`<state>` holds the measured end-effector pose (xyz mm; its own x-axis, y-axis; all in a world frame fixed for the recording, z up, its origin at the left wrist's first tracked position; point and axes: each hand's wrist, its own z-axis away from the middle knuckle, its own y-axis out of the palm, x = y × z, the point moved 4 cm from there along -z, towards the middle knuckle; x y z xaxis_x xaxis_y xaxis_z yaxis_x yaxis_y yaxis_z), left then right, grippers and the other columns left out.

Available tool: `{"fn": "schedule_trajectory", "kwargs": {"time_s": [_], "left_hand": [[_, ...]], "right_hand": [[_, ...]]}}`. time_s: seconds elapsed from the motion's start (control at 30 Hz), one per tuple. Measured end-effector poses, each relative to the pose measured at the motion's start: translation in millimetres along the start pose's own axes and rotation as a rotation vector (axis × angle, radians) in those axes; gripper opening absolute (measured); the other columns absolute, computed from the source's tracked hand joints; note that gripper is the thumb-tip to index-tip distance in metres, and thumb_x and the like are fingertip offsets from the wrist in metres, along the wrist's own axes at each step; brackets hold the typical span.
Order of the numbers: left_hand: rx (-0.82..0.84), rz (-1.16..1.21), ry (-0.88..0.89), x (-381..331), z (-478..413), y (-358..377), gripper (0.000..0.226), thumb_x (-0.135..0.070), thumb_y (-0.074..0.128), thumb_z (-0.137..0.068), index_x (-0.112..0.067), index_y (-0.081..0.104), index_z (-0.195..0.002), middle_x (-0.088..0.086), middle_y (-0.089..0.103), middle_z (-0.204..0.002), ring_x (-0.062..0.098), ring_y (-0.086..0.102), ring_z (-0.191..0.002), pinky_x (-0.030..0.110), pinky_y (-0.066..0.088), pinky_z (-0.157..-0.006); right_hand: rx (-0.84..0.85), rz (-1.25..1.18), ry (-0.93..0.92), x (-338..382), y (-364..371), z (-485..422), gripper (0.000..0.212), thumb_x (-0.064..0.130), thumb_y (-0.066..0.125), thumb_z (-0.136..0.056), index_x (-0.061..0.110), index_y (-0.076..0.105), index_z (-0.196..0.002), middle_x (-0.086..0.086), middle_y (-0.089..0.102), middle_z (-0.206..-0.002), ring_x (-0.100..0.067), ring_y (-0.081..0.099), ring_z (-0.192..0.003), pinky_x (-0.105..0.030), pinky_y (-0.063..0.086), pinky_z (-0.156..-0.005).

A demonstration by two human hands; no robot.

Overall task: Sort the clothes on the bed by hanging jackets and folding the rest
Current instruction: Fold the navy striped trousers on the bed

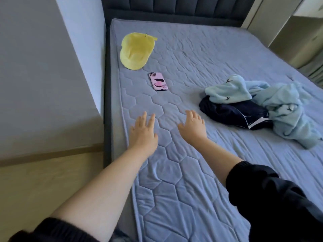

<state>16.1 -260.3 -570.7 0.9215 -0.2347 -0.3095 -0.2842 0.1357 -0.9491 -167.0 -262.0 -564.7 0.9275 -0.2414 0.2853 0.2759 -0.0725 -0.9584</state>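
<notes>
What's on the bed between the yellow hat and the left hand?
A pink phone lies between the yellow hat and the left hand, touching neither; the head view shows it.

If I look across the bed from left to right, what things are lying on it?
Cap → phone → clothes pile
</notes>
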Motion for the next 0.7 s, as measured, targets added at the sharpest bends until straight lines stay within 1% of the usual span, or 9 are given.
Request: {"fn": "schedule_trajectory", "kwargs": {"time_s": [0.07,0.17,0.3,0.43,0.5,0.57,0.63,0.7], "left_hand": [[-0.003,-0.012,-0.017,-26,-3,20,0.070,-0.031,0.043,-0.097,-0.024,0.001,-0.153,0.008,-0.004,-0.160,0.027,0.004,-0.147,0.046,0.020,-0.114],[0.065,-0.032,-0.003,-61,-7,51,0.071,-0.035,0.042,-0.098,-0.029,-0.003,-0.152,0.006,-0.008,-0.160,0.027,0.000,-0.147,0.051,0.020,-0.113],[0.217,-0.049,-0.053,-86,-17,85,0.064,-0.041,0.034,-0.100,-0.035,-0.003,-0.151,0.000,-0.011,-0.160,0.027,-0.006,-0.147,0.057,0.016,-0.112],[0.381,-0.056,-0.137,-90,-18,118,0.066,-0.054,0.031,-0.098,-0.043,-0.010,-0.148,-0.002,-0.018,-0.159,0.028,-0.015,-0.146,0.066,0.013,-0.109],[0.421,-0.085,-0.150,-87,-19,131,0.069,-0.061,0.030,-0.095,-0.045,-0.013,-0.147,-0.002,-0.021,-0.158,0.028,-0.018,-0.145,0.067,0.012,-0.108],[0.427,-0.089,-0.157,-84,-22,139,0.071,-0.063,0.030,-0.094,-0.046,-0.013,-0.147,-0.003,-0.021,-0.158,0.028,-0.019,-0.145,0.068,0.012,-0.108],[0.430,-0.089,-0.152,-81,-25,146,0.071,-0.064,0.030,-0.093,-0.047,-0.012,-0.147,-0.004,-0.021,-0.158,0.027,-0.018,-0.145,0.067,0.013,-0.109],[0.437,-0.097,-0.133,-77,-25,151,0.070,-0.065,0.030,-0.092,-0.047,-0.011,-0.147,-0.005,-0.020,-0.159,0.026,-0.018,-0.145,0.066,0.014,-0.109]], "right_hand": [[0.014,-0.025,0.043,-30,1,4,0.058,0.032,0.046,-0.093,0.009,0.030,-0.143,-0.009,0.026,-0.152,-0.029,0.026,-0.138,-0.048,0.023,-0.112],[0.058,-0.059,0.123,-74,5,7,0.062,0.031,0.047,-0.091,0.009,0.026,-0.144,-0.009,0.014,-0.158,-0.028,0.019,-0.141,-0.052,0.022,-0.112],[0.088,-0.065,0.234,-132,5,-3,0.065,0.030,0.050,-0.092,0.011,0.020,-0.147,-0.007,0.003,-0.159,-0.026,0.011,-0.144,-0.054,0.021,-0.112],[0.126,0.034,0.314,-179,9,-17,0.072,0.029,0.051,-0.091,0.013,0.012,-0.150,-0.007,-0.003,-0.159,-0.027,0.005,-0.145,-0.057,0.019,-0.113],[0.094,0.060,0.331,-193,7,-28,0.078,0.027,0.054,-0.091,0.014,0.005,-0.151,-0.008,-0.007,-0.160,-0.027,0.002,-0.146,-0.057,0.015,-0.114],[0.015,0.089,0.315,-201,1,-44,0.083,0.023,0.055,-0.090,0.013,0.001,-0.152,-0.009,-0.004,-0.160,-0.028,0.005,-0.146,-0.054,0.017,-0.114],[-0.064,0.131,0.279,-206,-6,-59,0.085,0.018,0.056,-0.088,0.014,0.001,-0.153,-0.011,-0.001,-0.160,-0.029,0.009,-0.145,-0.050,0.018,-0.114],[-0.081,0.199,0.249,-210,-7,-72,0.087,0.016,0.058,-0.087,0.017,0.000,-0.153,-0.012,-0.002,-0.160,-0.031,0.008,-0.146,-0.048,0.016,-0.115]]}}
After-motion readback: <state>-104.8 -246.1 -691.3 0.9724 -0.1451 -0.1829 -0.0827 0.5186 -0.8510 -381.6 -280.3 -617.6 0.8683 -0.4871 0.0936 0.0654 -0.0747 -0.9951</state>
